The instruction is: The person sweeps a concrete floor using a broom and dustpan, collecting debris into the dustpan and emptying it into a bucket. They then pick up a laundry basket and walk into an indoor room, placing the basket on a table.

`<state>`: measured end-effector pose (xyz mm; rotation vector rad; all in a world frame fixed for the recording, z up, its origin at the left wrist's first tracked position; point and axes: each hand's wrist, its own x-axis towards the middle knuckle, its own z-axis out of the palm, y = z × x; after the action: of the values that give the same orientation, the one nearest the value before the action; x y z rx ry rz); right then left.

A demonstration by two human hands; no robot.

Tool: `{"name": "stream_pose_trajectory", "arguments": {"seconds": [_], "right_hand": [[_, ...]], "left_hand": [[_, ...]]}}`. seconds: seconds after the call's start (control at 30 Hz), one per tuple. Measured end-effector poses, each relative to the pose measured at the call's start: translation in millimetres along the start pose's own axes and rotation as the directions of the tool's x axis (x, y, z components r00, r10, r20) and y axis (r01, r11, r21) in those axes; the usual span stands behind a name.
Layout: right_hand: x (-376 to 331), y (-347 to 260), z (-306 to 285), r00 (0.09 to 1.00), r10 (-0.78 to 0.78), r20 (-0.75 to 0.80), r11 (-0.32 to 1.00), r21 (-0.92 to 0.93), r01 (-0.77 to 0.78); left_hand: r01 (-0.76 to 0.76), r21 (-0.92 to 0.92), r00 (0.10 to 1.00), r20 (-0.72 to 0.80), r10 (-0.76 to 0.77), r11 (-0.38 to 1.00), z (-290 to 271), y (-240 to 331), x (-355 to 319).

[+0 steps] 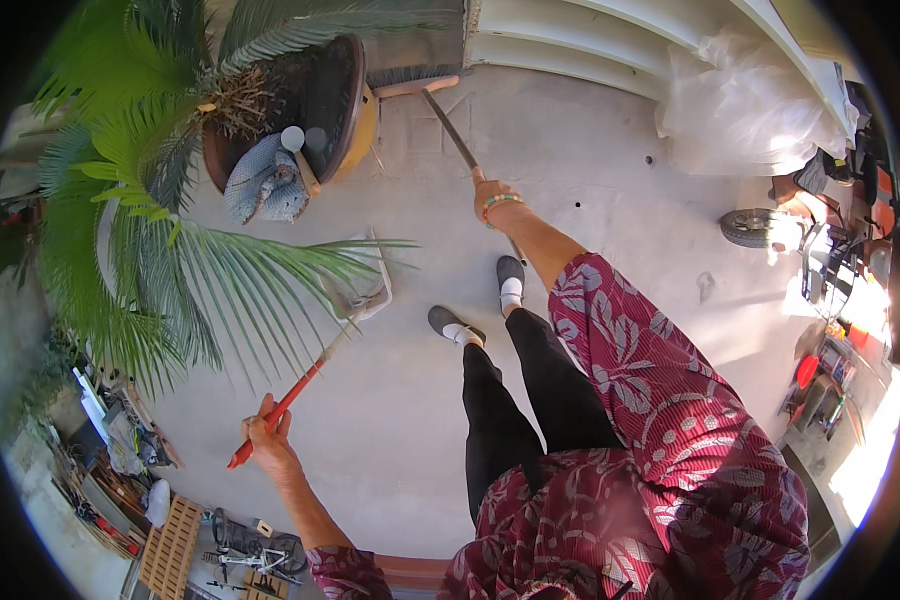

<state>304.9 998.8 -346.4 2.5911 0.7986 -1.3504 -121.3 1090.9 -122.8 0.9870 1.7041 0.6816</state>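
Smooth grey concrete makes up the floor (390, 460), sunlit in patches toward its right edge, where a rubber-tyred wheel (746, 228) stands beside mixed clutter. Crumpled, translucent plastic sheeting (735, 110) hangs over white, ribbed boards (570, 55) at the far edge.

Near the far left corner stands a round pot (362, 132), brown-rimmed with a yellow side, bearing a palm (120, 200) whose narrow, feathery leaflets fan out over the floor. On its rim lie a bunched, blue-grey textured cloth (265, 185) and a tool (308, 172) with a pale round head and wooden handle.

The right hand (494, 200) is closed around the broom (452, 132), a slim, dull-sheened stick. Its head, a pinkish bar with dark bristles, sits by the pot at the floor's far edge.

The left hand (270, 442) is wrapped around the smooth red handle of the dustpan (375, 298). Its pale, angular pan is left of the shoes (450, 322), partly hidden by a frond; whether it touches the floor, I cannot tell.
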Motion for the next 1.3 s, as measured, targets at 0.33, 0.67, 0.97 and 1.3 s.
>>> {"name": "stream_pose_trajectory", "arguments": {"seconds": [0.33, 0.67, 0.97, 1.3], "right_hand": [[-131.5, 141.5, -32.4, 0.952, -0.211, 0.222, 0.976, 0.101, 0.193], [-58.0, 53.0, 70.8, 0.988, -0.085, 0.13, 0.996, 0.033, 0.082], [-130.9, 154.2, 3.0, 0.95, -0.223, 0.219, 0.975, 0.038, 0.22], [-101.6, 81.1, 96.3, 0.974, -0.022, 0.226, 1.0, 0.026, 0.017]], "left_hand": [[0.018, 0.021, 1.0, -0.022, -0.018, 1.0, -3.9, -1.4, -7.2], [-0.034, 0.035, 0.997, 0.073, 0.031, 0.999, 1.9, 2.8, -4.6], [-0.018, 0.036, 1.0, -0.003, 0.018, 0.999, -0.2, -0.2, -11.8], [-0.049, 0.043, 0.997, 0.059, 0.046, 0.998, 7.1, 7.3, -12.5]]}}
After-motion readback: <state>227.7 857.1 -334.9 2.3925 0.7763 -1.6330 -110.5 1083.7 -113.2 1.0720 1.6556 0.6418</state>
